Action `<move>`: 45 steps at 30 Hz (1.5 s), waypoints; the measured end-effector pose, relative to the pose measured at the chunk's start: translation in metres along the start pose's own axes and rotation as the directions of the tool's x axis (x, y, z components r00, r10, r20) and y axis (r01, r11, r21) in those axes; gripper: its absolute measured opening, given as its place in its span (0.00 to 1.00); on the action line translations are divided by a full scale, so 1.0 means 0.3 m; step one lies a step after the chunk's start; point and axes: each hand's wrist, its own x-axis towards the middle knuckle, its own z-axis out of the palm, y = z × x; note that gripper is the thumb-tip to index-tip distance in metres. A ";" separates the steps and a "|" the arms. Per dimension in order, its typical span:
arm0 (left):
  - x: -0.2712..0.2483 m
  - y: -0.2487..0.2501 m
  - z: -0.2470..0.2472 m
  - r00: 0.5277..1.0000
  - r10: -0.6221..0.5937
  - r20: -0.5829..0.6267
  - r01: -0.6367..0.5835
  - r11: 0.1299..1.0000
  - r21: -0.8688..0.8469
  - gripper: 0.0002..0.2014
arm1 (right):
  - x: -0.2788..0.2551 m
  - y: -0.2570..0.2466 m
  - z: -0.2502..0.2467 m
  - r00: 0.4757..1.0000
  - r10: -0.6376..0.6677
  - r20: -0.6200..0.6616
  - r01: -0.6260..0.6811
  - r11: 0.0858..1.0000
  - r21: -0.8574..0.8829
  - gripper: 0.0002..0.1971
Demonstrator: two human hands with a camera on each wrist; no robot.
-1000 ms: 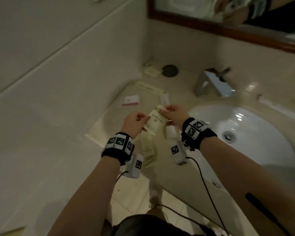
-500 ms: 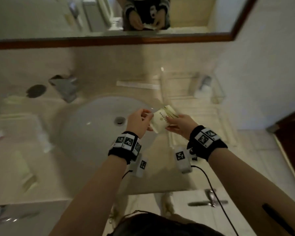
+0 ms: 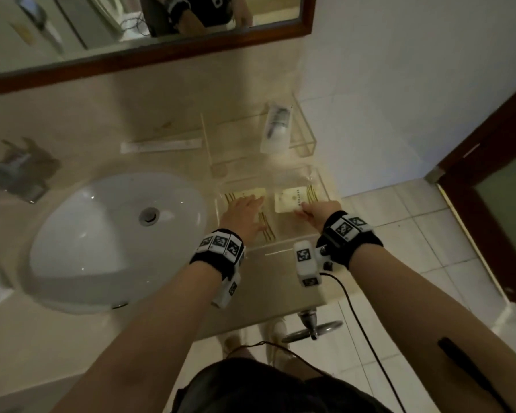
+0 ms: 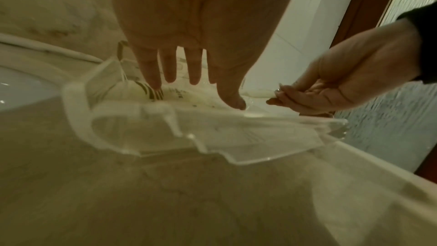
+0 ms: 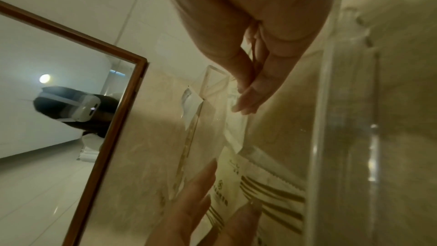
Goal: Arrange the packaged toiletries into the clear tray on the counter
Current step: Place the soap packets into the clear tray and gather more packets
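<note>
The clear tray (image 3: 325, 189) sits on the counter right of the sink, and both hands are inside it. Two cream packets with gold stripes lie in it. My left hand (image 3: 251, 204) lies flat with straight, spread fingers (image 4: 153, 79) on the left packet (image 3: 252, 192). My right hand (image 3: 306, 208) pinches the near corner of the right packet (image 3: 291, 198) between thumb and fingers (image 5: 246, 98). The left packet (image 5: 267, 192) and the left hand's fingertips show low in the right wrist view.
A second clear tray (image 3: 306, 135) stands behind, with a white packaged item (image 3: 276, 128) in it. A long wrapped stick (image 3: 161, 146) lies by the back wall. The sink (image 3: 116, 234) and faucet (image 3: 15, 171) are at the left. The counter ends just right of the tray.
Both hands carried the packets from the left of the counter across the sink and down into the tray. They have split: the left hand lies flat on one, the right pinches the other.
</note>
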 end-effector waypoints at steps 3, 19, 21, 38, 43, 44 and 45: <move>0.032 -0.003 0.016 1.000 0.008 -0.002 -0.008 0.999 0.035 0.33 | 0.040 -0.007 0.001 0.999 0.034 0.021 -0.035 0.999 0.011 0.13; 0.069 -0.016 0.035 0.998 -0.020 -0.065 0.025 0.997 0.076 0.29 | 0.106 0.030 0.074 0.990 0.138 -0.040 -0.127 0.970 0.206 0.13; 0.072 -0.016 0.032 0.997 -0.005 -0.080 0.012 0.996 0.089 0.31 | 0.108 0.030 0.067 0.988 0.148 -0.040 -0.134 0.959 0.251 0.13; -0.022 -0.195 -0.120 0.907 -0.251 -0.338 0.183 0.958 -0.220 0.16 | -0.048 -0.143 0.390 0.999 0.026 -0.027 -0.025 0.999 0.036 0.13; -0.155 -0.480 -0.244 0.829 -0.456 -0.324 0.321 0.862 -0.392 0.11 | -0.110 -0.203 0.751 0.984 -0.109 0.141 0.137 0.970 -0.202 0.10; -0.197 -0.551 -0.271 0.800 -0.504 -0.325 0.343 0.830 -0.440 0.10 | -0.135 -0.210 0.837 0.971 -0.155 0.182 0.198 0.948 -0.250 0.10; -0.245 -0.627 -0.296 0.767 -0.550 -0.330 0.361 0.796 -0.486 0.09 | -0.166 -0.216 0.928 0.951 -0.201 0.234 0.269 0.914 -0.304 0.10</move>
